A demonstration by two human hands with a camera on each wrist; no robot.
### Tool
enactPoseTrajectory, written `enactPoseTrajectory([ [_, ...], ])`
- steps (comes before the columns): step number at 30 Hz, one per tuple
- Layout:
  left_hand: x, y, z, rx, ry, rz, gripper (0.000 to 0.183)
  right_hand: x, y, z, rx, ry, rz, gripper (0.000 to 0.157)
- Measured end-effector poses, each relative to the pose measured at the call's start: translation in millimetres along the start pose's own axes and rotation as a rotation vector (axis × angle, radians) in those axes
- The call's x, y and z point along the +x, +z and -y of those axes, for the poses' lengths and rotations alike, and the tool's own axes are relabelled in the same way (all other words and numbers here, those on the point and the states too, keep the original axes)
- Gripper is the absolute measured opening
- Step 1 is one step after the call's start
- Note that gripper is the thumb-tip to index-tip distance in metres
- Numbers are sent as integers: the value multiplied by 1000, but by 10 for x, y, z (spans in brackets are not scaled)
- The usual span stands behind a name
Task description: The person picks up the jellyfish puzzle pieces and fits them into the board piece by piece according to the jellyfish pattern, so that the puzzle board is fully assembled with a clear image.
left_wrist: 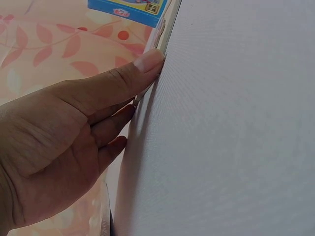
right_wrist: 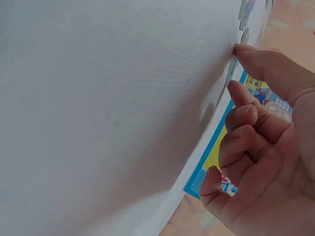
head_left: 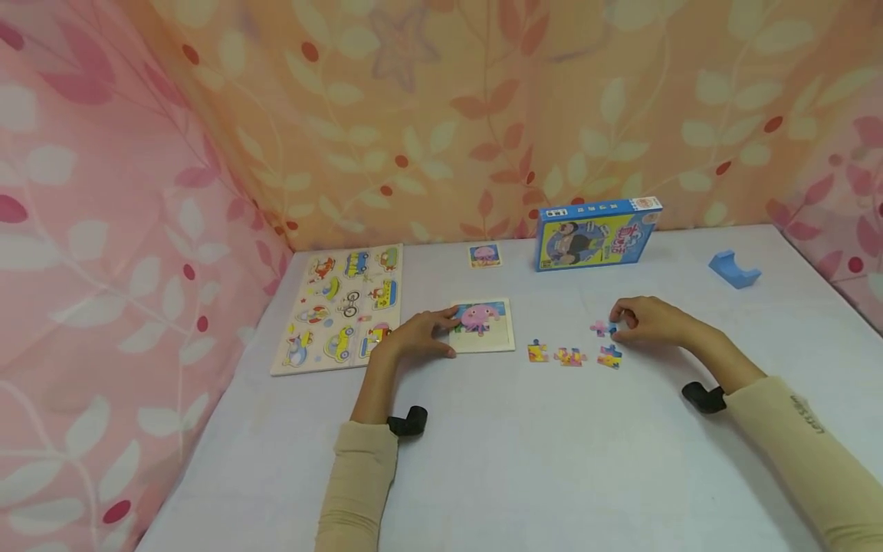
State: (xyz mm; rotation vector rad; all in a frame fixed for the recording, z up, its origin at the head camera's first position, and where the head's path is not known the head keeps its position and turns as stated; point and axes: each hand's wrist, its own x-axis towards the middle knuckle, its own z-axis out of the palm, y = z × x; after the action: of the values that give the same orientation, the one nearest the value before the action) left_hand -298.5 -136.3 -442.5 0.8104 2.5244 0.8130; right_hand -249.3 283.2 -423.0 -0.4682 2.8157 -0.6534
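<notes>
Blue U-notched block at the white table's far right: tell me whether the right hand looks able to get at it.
Probably yes: only bare white table shows between the right hand and the block, though that hand pinches a small, thin, partly blue jigsaw piece.

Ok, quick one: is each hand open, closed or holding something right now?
Left hand: holding the octopus puzzle tray by its left side.
Right hand: pinching a pink-and-blue jigsaw piece.

At centre in the head view, the left hand [head_left: 417, 336] hides part of the left edge of the puzzle tray [head_left: 498, 342]; right of centre, the right hand [head_left: 651, 320] partly covers a puzzle piece [head_left: 599, 329]. The smallest print on the blue box [head_left: 595, 239] is illegible. A beige sleeve [head_left: 355, 494] runs off the bottom edge.
</notes>
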Motion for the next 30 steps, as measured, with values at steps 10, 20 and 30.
enactPoseTrajectory([
  [10,-22,27,-24,-21,-17,-4,62,-12,12,36,-74,9,-6,30],
  [20,-5,-4,-9,-13,13,0,64,74,-96,173,-148,-36,4,25],
  [30,-10,-8,-4,-6,22,3,65,321,-114,362,-27,-113,-5,23],
])
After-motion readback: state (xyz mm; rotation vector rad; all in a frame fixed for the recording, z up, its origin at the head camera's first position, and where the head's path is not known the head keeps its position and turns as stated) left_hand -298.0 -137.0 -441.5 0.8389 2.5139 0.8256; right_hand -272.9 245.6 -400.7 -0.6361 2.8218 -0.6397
